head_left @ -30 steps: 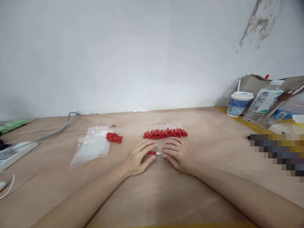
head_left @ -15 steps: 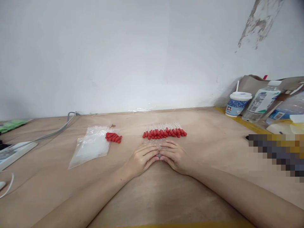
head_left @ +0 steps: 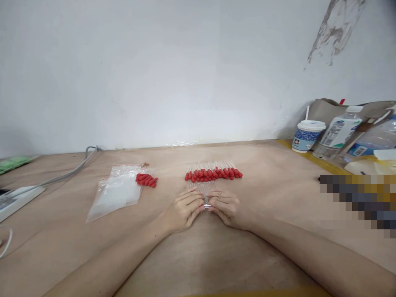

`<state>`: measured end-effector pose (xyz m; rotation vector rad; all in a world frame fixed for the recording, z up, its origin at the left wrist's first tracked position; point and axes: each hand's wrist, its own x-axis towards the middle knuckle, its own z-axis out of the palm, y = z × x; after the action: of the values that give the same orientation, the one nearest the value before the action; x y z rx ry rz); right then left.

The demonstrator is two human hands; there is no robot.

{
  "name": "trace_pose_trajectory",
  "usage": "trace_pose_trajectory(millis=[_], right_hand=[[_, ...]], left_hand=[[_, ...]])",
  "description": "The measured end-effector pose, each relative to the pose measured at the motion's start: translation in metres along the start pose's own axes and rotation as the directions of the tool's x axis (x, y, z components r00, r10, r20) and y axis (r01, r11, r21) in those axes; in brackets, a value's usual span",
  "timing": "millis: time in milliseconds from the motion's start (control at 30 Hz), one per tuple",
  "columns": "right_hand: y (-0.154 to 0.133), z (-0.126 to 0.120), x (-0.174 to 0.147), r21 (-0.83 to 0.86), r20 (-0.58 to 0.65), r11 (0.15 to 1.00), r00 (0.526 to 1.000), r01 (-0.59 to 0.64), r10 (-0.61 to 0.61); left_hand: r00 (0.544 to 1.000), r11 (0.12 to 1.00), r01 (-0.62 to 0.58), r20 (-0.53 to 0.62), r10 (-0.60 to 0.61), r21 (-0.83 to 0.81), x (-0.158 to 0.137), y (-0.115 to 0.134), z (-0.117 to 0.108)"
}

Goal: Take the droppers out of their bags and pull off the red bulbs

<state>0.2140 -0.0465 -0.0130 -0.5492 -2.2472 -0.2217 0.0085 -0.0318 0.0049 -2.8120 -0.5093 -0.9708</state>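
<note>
Fingertips of my left hand (head_left: 187, 207) and my right hand (head_left: 225, 206) pinch the two ends of a small, clear, shiny tube-like piece (head_left: 207, 206), held crosswise just above the table. Its exact kind is too small to tell. Just beyond it, several thin clear tubes (head_left: 204, 188) lie side by side, partly covered by my fingers. Further back is a row of red bulb-shaped tips (head_left: 213, 174) on thin pale stems (head_left: 210, 164) pointing to the wall. A small pile of loose red rubber-like bulbs (head_left: 146, 180) lies to the left.
Clear zip bags (head_left: 114, 198) lie flat at the left, near a grey cable (head_left: 72, 168) and a white power strip (head_left: 23, 200). At the right stand a lidded paper cup (head_left: 307, 136) and a plastic bottle (head_left: 340, 130). A wall (head_left: 170, 74) bounds the table's back.
My hands have moved slightly apart, so the clear piece between the fingertips and the clear tubes behind it show more. The red-tipped row and loose bulbs stay put.
</note>
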Motion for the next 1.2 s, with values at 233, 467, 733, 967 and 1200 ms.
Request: trace_pose_trajectory(millis=[233,467,733,967,1200], right_hand=[[-0.004,-0.006,0.003,-0.074,0.013,0.996,0.999,0.039,-0.038],[-0.004,-0.010,0.006,-0.111,0.025,0.988,0.994,0.111,-0.109],[-0.003,-0.015,0.003,-0.171,0.025,0.969,0.984,0.179,-0.177],[-0.001,-0.016,-0.001,-0.179,-0.001,0.964,0.980,0.198,-0.201],[-0.001,-0.019,-0.004,-0.172,0.012,0.960,0.975,0.221,-0.222]], left_hand=[[0.997,0.999,0.040,0.065,-0.038,-0.027,0.002,0.002,-0.005],[0.996,0.997,0.046,0.078,-0.041,-0.056,0.001,0.004,-0.008],[0.993,0.994,0.060,0.104,-0.051,-0.090,-0.001,0.005,-0.010],[0.997,0.998,0.018,0.078,-0.013,-0.065,-0.002,0.003,-0.010],[0.999,0.998,-0.047,0.008,0.048,-0.040,-0.004,0.005,-0.009]])
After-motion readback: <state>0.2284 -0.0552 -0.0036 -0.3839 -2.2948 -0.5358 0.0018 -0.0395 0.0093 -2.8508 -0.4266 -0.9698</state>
